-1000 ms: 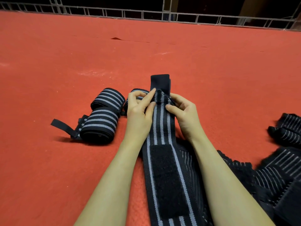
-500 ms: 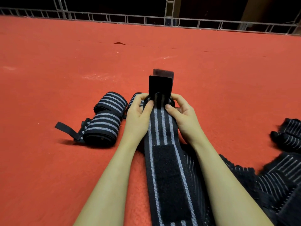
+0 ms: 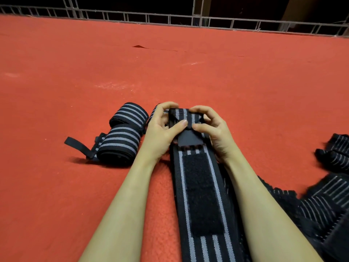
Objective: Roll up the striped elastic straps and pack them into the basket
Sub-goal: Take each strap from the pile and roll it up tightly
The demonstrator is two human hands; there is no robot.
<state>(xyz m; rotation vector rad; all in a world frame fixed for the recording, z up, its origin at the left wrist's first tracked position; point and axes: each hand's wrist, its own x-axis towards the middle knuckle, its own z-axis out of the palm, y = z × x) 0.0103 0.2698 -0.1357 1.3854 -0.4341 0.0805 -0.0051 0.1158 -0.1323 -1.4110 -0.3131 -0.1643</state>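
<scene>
Centrally, the far end of a striped elastic strap [image 3: 198, 186] is being rolled on the red carpet [image 3: 75, 82]. The small roll just begun is clamped by the left hand [image 3: 162, 129] from one side and by the right hand [image 3: 211, 127] from the other, fingers curled over its top and thumbs pressed on the near face, so each grip is closed on the strap. The rest of the strap is laid flat toward the viewer between the forearms, a black fastening patch [image 3: 202, 193] facing up. Two finished rolls [image 3: 120, 140] are seen just left of the left hand, touching one another, a black loop trailing from the nearer. More unrolled straps [image 3: 321, 197] are heaped at the right. A metal railing [image 3: 170, 17] borders the far edge.
</scene>
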